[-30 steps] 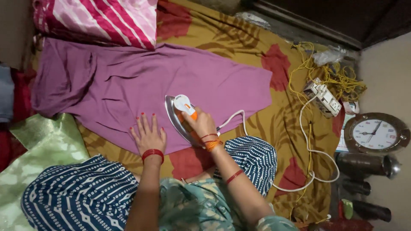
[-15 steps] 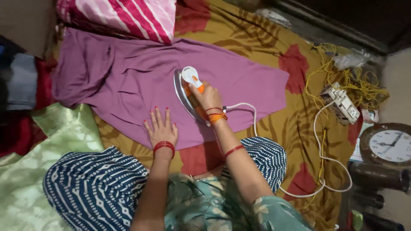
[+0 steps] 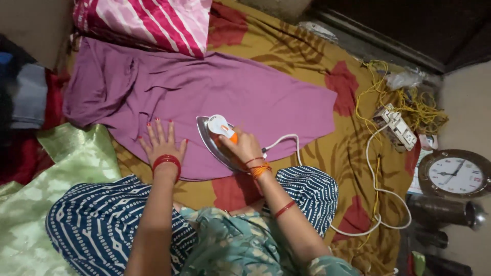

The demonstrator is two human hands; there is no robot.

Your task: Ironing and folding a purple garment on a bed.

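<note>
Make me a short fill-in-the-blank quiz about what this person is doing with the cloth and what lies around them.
1. The right hand grips the handle of an ____.
2. The left hand lies flat on the ____ cloth.
3. The iron has a ____ cord leading toward the power strip.
4. A round ____ lies near the right edge.

Missing words: iron; purple; white; clock

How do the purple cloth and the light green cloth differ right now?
The purple cloth lies spread across the patterned bedsheet; the light green cloth sits bunched at the person's side. The purple one looks matte, the green one shiny. The left hand presses flat on the purple cloth and the right hand grips the iron on it; neither touches the green one. Both are plain-coloured fabric lying within reach.
</note>
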